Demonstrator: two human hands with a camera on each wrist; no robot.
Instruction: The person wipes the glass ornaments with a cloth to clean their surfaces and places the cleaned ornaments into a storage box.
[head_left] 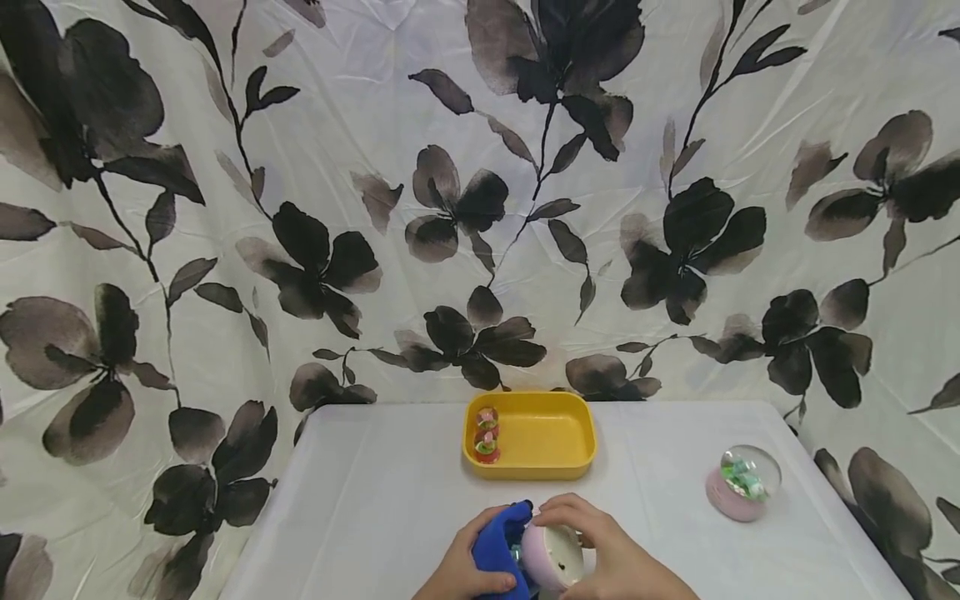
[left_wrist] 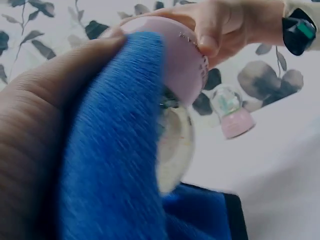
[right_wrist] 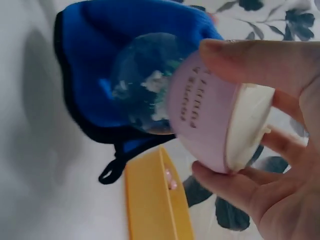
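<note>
A snow globe with a lilac-pink base (right_wrist: 205,117) is tipped on its side at the near edge of the table in the head view. My right hand (head_left: 618,554) grips that base, thumb on one side and fingers on the other. Raised lettering runs along the base, and its pale underside faces the right palm. My left hand (head_left: 461,567) holds a blue cloth (head_left: 495,546) with black edging and a small loop, cupped against the clear dome (right_wrist: 145,82). Part of the dome is hidden by the cloth in the left wrist view.
A second snow globe (head_left: 735,496) with a pink base stands at the table's right. Behind the hands is a yellow tray (head_left: 536,473) holding small red, green and pink pieces (head_left: 487,437) at its left end. A floral curtain (head_left: 585,242) hangs behind the white table (head_left: 360,492).
</note>
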